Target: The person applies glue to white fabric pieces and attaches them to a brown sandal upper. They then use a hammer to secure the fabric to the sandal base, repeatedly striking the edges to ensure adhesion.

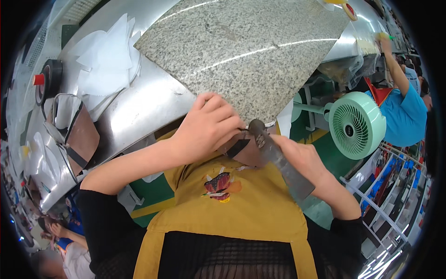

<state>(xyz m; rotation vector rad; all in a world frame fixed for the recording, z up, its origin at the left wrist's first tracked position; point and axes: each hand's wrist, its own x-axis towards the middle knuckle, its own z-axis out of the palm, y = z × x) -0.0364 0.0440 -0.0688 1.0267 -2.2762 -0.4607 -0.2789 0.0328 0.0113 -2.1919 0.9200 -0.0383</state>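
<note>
At the near corner of the speckled granite slab (241,51), my left hand (209,122) is closed, fingers bent, on the edge of a brown leather-like piece (248,152) with a black strip. The piece hangs below the slab's edge, in front of my mustard apron (232,204); its upper part is hidden under my fingers. My right hand (299,156) is closed around a hammer. The dark metal hammer head (281,162) has a round face close to the slab's corner and a broad flat end toward me. My hand and the head hide the handle.
Left on the metal table lie white sheets (109,60), a black roll with a red knob (49,80) and a brown bag-like piece (82,137). A mint-green fan (357,125) stands at right, near a co-worker in blue (402,111). Another person (69,253) is lower left.
</note>
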